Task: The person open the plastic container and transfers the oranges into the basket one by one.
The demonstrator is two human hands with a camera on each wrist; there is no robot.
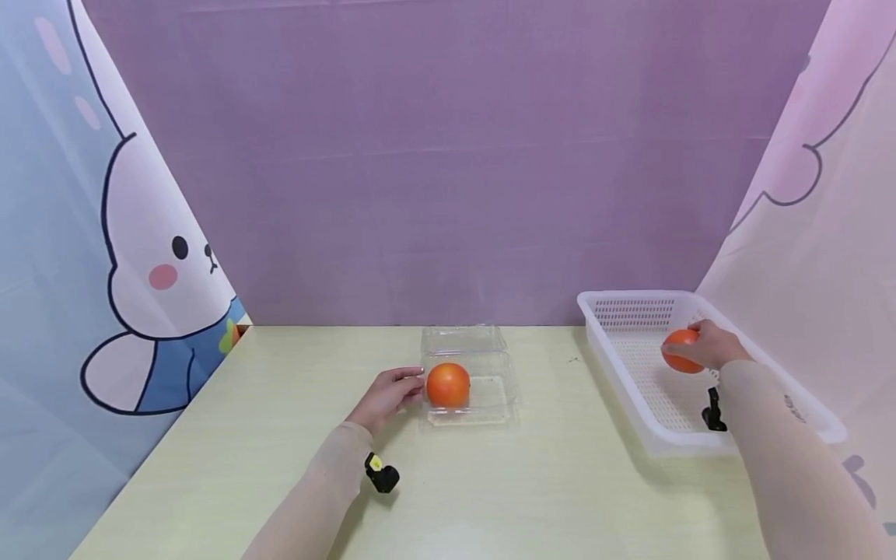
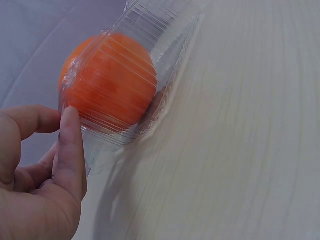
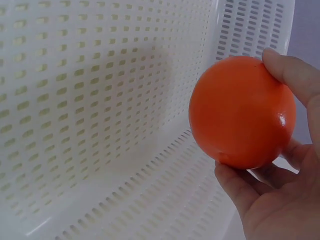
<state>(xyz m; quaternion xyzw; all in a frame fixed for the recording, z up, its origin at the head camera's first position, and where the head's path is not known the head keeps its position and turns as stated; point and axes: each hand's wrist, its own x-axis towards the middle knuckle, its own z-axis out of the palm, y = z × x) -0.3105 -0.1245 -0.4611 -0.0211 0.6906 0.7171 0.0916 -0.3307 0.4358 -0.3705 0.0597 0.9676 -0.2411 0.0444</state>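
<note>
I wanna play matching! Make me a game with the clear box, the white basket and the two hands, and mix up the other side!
1. clear box
2. white basket
3. left hand
4. right hand

A. holds a round orange thing
B. full of little holes
C. grips the clear box's edge
D. open, with another round orange thing inside

Right pairs: 1-D, 2-B, 3-C, 4-A

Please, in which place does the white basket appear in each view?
Head: the white basket is at the right.
Left wrist: not in it.
Right wrist: it fills most of the picture.
Shared landmark, head and right wrist: the round orange object in the right hand.
</note>
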